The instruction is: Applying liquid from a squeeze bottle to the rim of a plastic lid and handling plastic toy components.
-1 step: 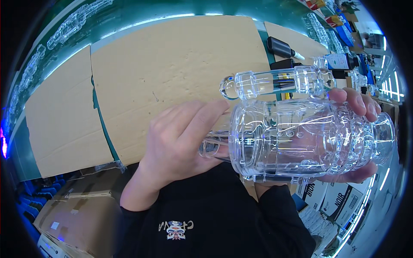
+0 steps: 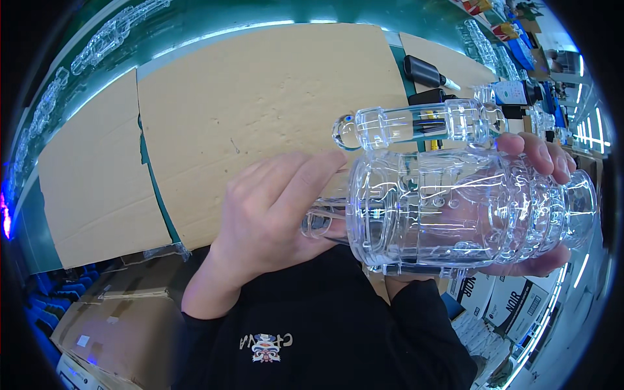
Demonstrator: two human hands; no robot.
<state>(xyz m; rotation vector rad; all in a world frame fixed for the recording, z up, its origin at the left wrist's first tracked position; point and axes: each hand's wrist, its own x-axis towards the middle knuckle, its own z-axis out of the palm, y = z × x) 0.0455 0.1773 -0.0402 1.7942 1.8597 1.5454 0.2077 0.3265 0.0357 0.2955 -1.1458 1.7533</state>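
Since the glass vessel point(image 2: 448, 224) at centre-right looks slick and fragile, my right hand point(image 2: 541, 157) clamps its ridged end, my left hand's point(image 2: 270, 209) grip unclear.

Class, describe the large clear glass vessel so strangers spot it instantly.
Find the big tan cardboard sheet, then the bare right hand beyond its lower right. It grips the large clear glass vessel, a ribbed cylinder, wider than the slim, ball-tipped clear glass tube alongside.
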